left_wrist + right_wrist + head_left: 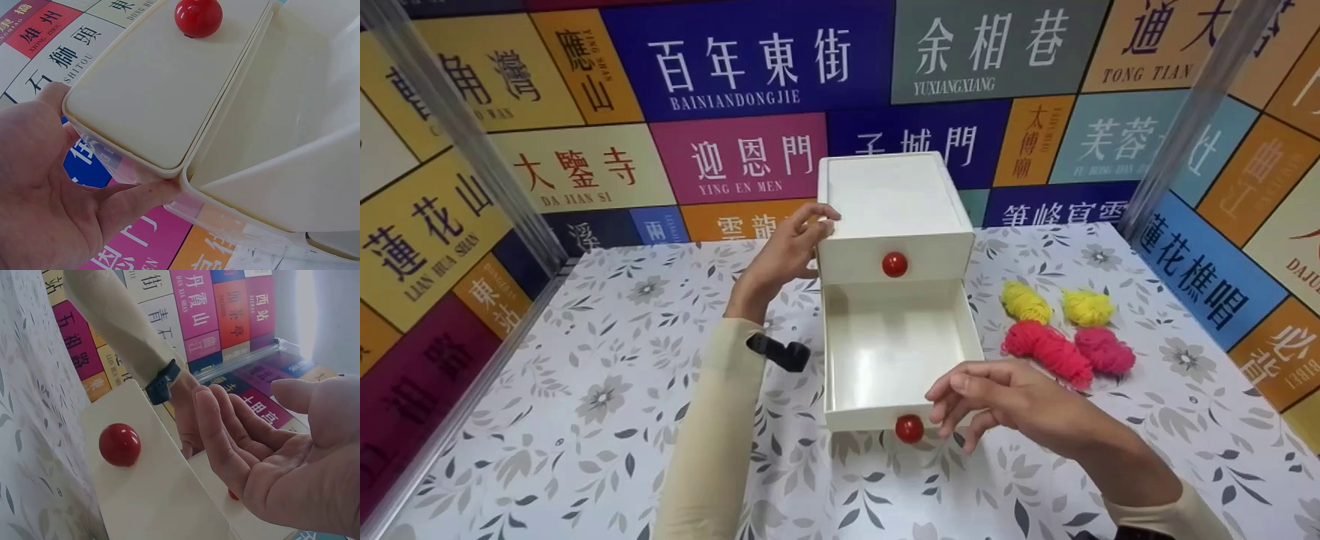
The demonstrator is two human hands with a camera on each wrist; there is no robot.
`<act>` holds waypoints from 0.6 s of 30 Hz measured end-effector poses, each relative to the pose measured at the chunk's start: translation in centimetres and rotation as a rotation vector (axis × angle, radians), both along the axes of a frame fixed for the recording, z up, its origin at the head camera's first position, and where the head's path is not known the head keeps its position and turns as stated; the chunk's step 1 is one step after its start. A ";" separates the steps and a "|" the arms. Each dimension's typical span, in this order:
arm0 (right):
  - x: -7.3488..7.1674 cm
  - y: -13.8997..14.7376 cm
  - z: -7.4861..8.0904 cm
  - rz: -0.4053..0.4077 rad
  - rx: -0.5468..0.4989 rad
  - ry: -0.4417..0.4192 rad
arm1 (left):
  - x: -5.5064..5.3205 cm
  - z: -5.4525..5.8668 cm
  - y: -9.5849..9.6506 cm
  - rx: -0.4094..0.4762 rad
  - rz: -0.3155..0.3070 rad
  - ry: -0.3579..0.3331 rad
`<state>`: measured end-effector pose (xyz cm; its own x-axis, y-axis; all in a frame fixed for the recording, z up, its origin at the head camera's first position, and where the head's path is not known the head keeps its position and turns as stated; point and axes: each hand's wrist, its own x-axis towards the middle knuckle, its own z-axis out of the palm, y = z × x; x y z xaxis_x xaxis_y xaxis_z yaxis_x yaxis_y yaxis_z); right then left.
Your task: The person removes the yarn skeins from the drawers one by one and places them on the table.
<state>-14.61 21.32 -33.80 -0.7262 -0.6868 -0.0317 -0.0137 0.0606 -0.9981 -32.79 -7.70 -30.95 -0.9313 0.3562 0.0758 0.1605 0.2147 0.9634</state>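
A white two-drawer cabinet (889, 195) stands on the table. Its upper drawer (140, 90) is closed, with a red knob (895, 264) on the front. The lower drawer (862, 418) is pulled far out toward me; its bare inside floor shows, and another red knob (910, 428) sits on its front. My left hand (787, 251) grips the cabinet's left side, fingers over the top edge and thumb against the side wall. At the lower drawer's front right corner hovers my right hand (1020, 401), fingers loosely bent and holding nothing; the right wrist view shows its palm turned up.
Right of the cabinet lie two yellow yarn bundles (1026, 302), a red yarn bundle (1050, 352) and a pink yarn bundle (1105, 351). A leaf-patterned cloth (607, 397) covers the table. Panels with lettering (750, 60) wall in the back and sides.
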 end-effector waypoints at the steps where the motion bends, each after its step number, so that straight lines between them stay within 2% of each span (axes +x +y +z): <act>1: 0.1 -0.2 -0.1 0.028 -0.019 -0.010 | 0.0 0.0 0.0 -0.003 0.001 -0.001; 5: 0.5 -1.0 -0.8 0.089 -0.053 -0.036 | 0.1 0.2 0.1 -0.019 0.006 -0.005; 11: 1.3 -2.7 -2.2 0.096 0.001 -0.108 | 0.1 0.3 0.0 -0.014 0.018 -0.007; 18: 1.6 -3.5 -2.9 0.109 0.039 -0.116 | 0.1 0.2 0.0 -0.011 0.019 -0.009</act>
